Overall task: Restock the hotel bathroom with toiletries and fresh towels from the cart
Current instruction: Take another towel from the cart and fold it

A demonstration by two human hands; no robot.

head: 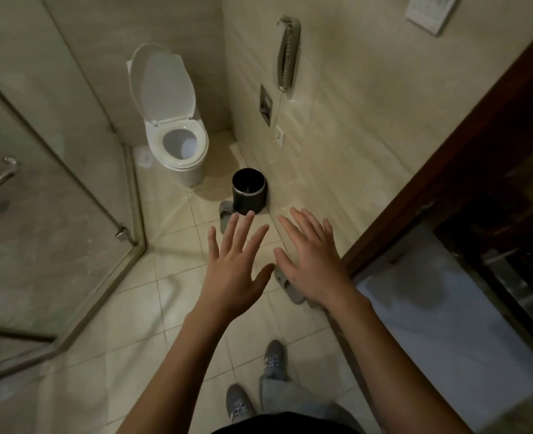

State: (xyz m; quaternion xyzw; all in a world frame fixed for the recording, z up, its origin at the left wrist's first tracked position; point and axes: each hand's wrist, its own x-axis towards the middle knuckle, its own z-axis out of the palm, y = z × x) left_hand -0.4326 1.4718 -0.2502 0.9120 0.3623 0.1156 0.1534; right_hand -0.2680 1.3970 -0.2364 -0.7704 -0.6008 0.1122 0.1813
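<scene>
Showing left hand (pixel 234 274) and right hand (pixel 309 266) outstretched, fingers spread, holding nothing, black waste bin (pixel 248 202) beyond fingertips, contents lost in shadow, toilet (pixel 192 170) behind, lid raised, water in bowl.

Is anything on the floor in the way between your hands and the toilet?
Yes. A black bin stands on the tiles near the toilet, a grey slipper beside it. Another slipper lies below the right hand. The right hand and left hand hold nothing.
</scene>
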